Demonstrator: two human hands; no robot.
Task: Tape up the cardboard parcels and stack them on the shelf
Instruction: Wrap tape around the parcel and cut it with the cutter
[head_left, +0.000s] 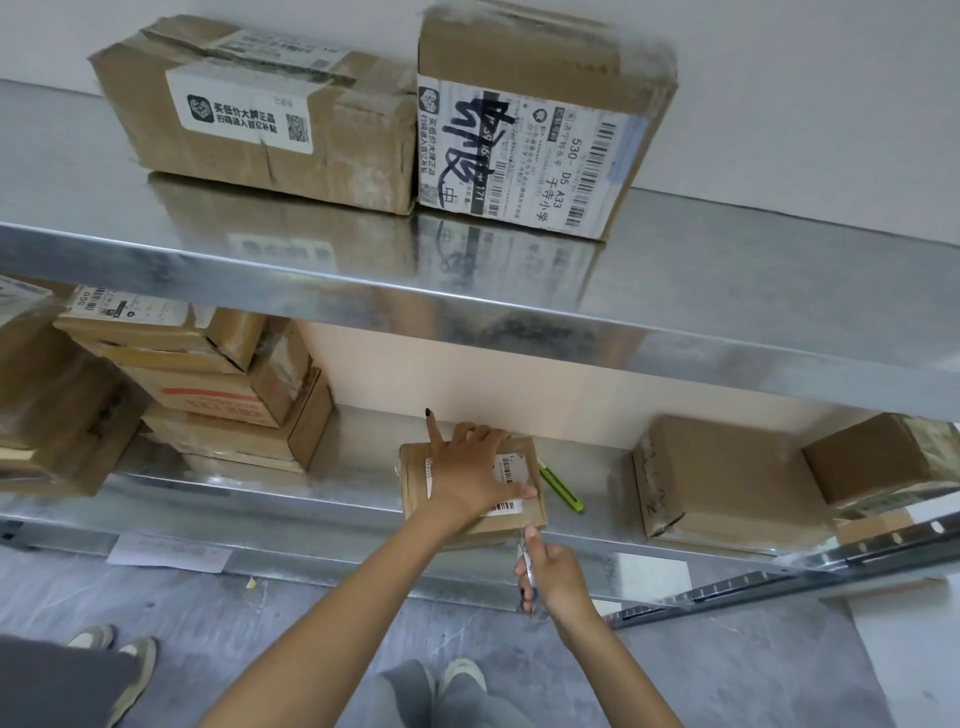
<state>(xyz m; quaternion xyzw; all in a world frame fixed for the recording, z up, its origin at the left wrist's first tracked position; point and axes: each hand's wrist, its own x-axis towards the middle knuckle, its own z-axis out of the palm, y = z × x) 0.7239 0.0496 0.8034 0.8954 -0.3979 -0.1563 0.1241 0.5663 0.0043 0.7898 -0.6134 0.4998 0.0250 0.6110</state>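
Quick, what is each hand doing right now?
Left hand: open, fingers spread flat on the small parcel.
Right hand: closed round a slim white tool, kind unclear.

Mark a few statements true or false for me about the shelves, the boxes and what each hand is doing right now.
1. The left hand lies flat on the small parcel on the lower shelf. True.
2. The green knife is in the right hand. False: it lies on the lower shelf, right of the small parcel; the right hand grips a thin pale tool.
3. The box with black scribble stands on the upper shelf. True.
4. The stack of boxes is at the right end of the lower shelf. False: it is at the left.
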